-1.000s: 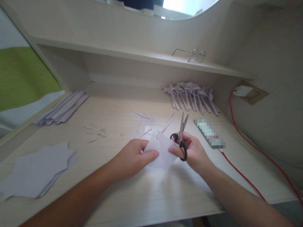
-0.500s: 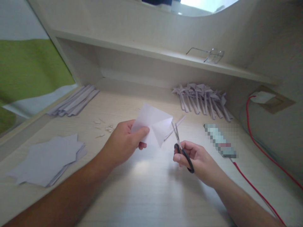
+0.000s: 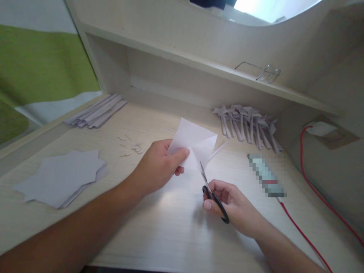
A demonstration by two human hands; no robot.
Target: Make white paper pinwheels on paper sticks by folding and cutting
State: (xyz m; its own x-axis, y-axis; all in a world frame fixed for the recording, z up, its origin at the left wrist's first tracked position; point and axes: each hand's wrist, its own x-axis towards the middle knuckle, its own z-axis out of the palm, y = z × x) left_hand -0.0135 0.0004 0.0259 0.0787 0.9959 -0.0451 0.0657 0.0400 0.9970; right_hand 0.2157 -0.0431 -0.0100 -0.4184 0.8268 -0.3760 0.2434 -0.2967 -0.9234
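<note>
Pinched between thumb and fingers of my left hand (image 3: 163,167) is a square sheet of white paper (image 3: 196,138), creased along its diagonals and held above the table. My right hand (image 3: 227,203) grips black-handled scissors (image 3: 212,199), with fingers in the loops. The scissor blades point up and left at the paper's lower right corner, close together. Whether they touch the paper I cannot tell. Just behind the sheet's right edge lies a thin rolled paper stick (image 3: 218,151), partly hidden.
A stack of paper squares (image 3: 65,176) lies at left, with rolled paper sticks (image 3: 96,112) behind. Small scraps (image 3: 136,148) lie near my left hand. Finished paper pinwheels (image 3: 247,119) rest at back right, near a phone (image 3: 265,176) with a red cable (image 3: 304,233). Glasses (image 3: 269,74) sit on the shelf.
The scissors have moved down and left, from the paper's right corner to its lower corner, and their blades have come closer together. The view has shifted slightly.
</note>
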